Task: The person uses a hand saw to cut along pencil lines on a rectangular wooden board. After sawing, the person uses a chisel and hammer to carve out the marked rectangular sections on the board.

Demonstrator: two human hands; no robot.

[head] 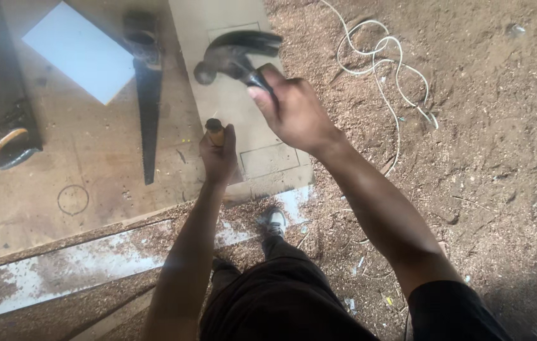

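Your right hand is clamped on the hammer, raised above the board. Left hand grips the chisel upright on it, steadying it for a blow.

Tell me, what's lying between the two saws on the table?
In the head view, a white rectangular sheet lies between the left saw and the right saw, near their upper ends. Lower down, only bare tabletop separates them.

A wooden bench holds a white sheet. Just right of the sheet lies a saw. Left of it lies another saw. A thin board lies right of the first saw.
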